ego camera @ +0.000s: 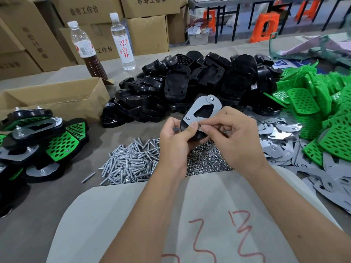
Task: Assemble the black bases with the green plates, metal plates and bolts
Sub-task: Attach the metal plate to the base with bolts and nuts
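Observation:
My left hand [173, 137] grips a black base [197, 134] with a grey metal plate [203, 109] lying on its top face, held above the table's middle. My right hand [232, 133] pinches the plate's near edge beside my left thumb. Below the hands lie a heap of silver bolts [131, 160] and a heap of small nuts [207, 158]. A pile of black bases [190, 86] sits behind. Green perforated plates [322, 111] are heaped at the right, with loose metal plates [281, 139] in front of them. Whether a green plate sits under the held base is hidden.
Finished black-and-green assemblies [38, 141] are stacked at the left. An open cardboard box [57, 97] stands behind them, with two bottles [121, 40] further back. Stacked cartons [95, 16] line the rear. A grey sack with red marks [190, 215] covers my lap.

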Motion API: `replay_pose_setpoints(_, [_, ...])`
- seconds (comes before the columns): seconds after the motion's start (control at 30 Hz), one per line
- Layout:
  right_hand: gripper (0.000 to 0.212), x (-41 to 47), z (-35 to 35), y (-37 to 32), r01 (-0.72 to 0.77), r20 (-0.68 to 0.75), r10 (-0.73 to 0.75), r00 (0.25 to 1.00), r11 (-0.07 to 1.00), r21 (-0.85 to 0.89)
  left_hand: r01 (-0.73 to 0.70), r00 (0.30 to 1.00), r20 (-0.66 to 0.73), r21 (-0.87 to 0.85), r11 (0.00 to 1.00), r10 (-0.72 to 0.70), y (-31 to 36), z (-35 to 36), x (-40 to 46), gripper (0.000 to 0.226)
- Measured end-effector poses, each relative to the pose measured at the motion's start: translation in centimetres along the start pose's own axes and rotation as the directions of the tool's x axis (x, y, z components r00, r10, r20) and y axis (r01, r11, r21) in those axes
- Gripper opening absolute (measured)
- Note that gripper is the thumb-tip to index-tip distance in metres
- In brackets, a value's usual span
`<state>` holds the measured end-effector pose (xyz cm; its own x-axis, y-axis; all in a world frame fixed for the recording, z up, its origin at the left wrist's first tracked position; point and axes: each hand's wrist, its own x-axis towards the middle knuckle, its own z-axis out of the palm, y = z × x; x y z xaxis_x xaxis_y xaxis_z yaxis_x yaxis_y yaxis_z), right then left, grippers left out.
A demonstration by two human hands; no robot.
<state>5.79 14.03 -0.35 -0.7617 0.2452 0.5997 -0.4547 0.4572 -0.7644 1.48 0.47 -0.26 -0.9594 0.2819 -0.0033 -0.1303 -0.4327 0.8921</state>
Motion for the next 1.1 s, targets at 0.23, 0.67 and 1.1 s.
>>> replay_pose_setpoints(0.23, [0.016,-0.2,0.3,-0.2,-0.026,-0.091,0.017,0.996,0.995,-0.096,0.034,0.999,0.030,0.007,0.999,-0.034,0.5,0.1,-0.1,0.026])
replay_pose_setpoints(0.67, [0.016,-0.3,0.3,-0.3,-0.123,-0.090,0.122,0.988,0.992,-0.013,0.017,1.000,-0.001,0.012,1.000,-0.017,0.2,0.2,-0.1,0.014])
replay_pose_setpoints(1.1, [0.013,-0.3,0.5,-0.8,-0.119,-0.029,0.119,0.992,0.993,0.028,0.003,1.000,0.000,0.030,1.000,-0.003,0.0,0.0,0.0,0.015])
